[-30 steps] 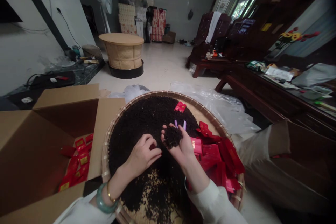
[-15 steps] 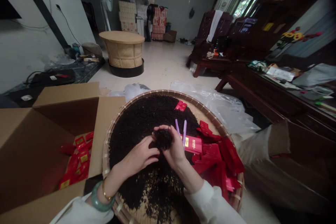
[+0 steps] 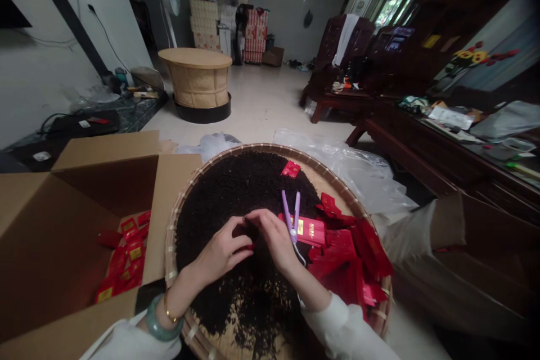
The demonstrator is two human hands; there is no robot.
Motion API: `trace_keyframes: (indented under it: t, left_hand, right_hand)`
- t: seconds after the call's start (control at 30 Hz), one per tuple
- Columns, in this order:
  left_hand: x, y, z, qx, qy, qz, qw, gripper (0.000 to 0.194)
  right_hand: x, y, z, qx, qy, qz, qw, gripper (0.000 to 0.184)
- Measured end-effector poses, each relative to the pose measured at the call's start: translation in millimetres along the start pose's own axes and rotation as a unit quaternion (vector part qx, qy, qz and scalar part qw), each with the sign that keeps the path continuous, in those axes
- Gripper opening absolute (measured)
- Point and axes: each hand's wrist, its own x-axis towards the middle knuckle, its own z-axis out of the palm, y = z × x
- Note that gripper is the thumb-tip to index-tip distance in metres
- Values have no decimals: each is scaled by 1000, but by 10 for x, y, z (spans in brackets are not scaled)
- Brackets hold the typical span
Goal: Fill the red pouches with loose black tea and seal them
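Both of my hands meet above dark loose leaves, which look like tea [image 3: 236, 180], spread in a round woven bamboo tray [image 3: 170, 247]. My left hand [image 3: 221, 247] is closed, with a sliver of a red packet [image 3: 252, 246] showing at its fingertips; the rest is hidden. My right hand [image 3: 272, 236] curls over from the right, its fingertips touching the left hand's, with dark leaves in the shadow of its palm. Right of it, a purple hand-held sealer [image 3: 293, 219] with open jaws lies across red packets [image 3: 312, 230]. More flat red packets [image 3: 341, 259] pile up beside it.
An open cardboard box [image 3: 46, 236] at left holds several filled red packets [image 3: 126, 253]. A single red packet [image 3: 291, 169] lies on the leaves. Clear plastic sheeting [image 3: 354, 163] covers floor behind the tray. A dark wooden table [image 3: 422, 152] and another carton [image 3: 476, 247] stand right.
My right hand has turned from palm up, cupping a handful of leaves, to tilted over toward my left hand. The handful is now mostly hidden. My left hand has barely moved.
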Motion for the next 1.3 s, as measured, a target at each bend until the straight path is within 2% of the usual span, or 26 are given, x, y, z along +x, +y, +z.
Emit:
trace_keyframes:
  t: [0.07,0.1,0.2,0.27,0.33,0.37,0.4,0.47,0.5,0.57,0.6,0.67,0.8,0.97,1.03,1.13,1.2,1.3]
  left_hand:
    - [-10,4,-4,-23,16,-7,1000,6]
    - [-12,8,-9,-38,25,-11,999,6]
    - [3,11,-33,-96,28,-29,995,10]
    - [36,-9,-53,-155,7,-43,987,8]
    - [84,-52,-62,-250,-13,-64,966,3]
    - [110,-78,-58,-315,-23,-81,946,3]
    - [134,-104,-47,-394,-21,-105,913,11]
    - [171,-145,-2,-525,-4,-196,828,36]
    - [181,-155,31,-568,-26,-248,784,44]
    - [183,-156,108,-626,-60,-302,717,56]
    - [177,-147,148,-639,-78,-324,693,61]
    - [159,-121,214,-632,-93,-375,672,66]
    - [143,-79,258,-614,-77,-430,657,65]
    - [163,-62,234,-634,-64,-433,637,61]
    - [166,-56,242,-631,-63,-430,643,62]
    - [161,-54,259,-615,-74,-434,654,65]
    - [155,-62,249,-615,-83,-430,656,70]
    - [141,-78,191,-618,-99,-398,671,67]
  right_hand:
    - [-55,-69,-63,-125,-55,-43,990,25]
    - [-79,-111,-97,-193,-94,-67,974,24]
    - [-103,-225,-203,-365,-203,-118,901,23]
    - [-66,-268,-279,-435,-239,-143,856,16]
    - [3,-279,-348,-459,-253,-172,834,10]
    - [41,-275,-374,-456,-251,-186,834,8]
    - [79,-266,-391,-448,-241,-196,839,8]
    - [145,-238,-391,-425,-203,-200,859,13]
    - [172,-221,-374,-417,-178,-195,870,16]
    - [218,-181,-315,-409,-143,-179,883,19]
    - [238,-162,-280,-406,-136,-170,887,21]
    - [274,-129,-216,-397,-139,-144,896,25]
    - [322,-124,-190,-336,-188,-62,921,29]
    - [342,-178,-318,-308,-185,-66,931,18]
    - [360,-182,-372,-289,-235,-45,927,21]
    - [398,-161,-424,-278,-303,-18,911,35]
    - [418,-138,-439,-292,-296,-17,910,41]
    - [423,-108,-455,-274,-224,-11,935,42]
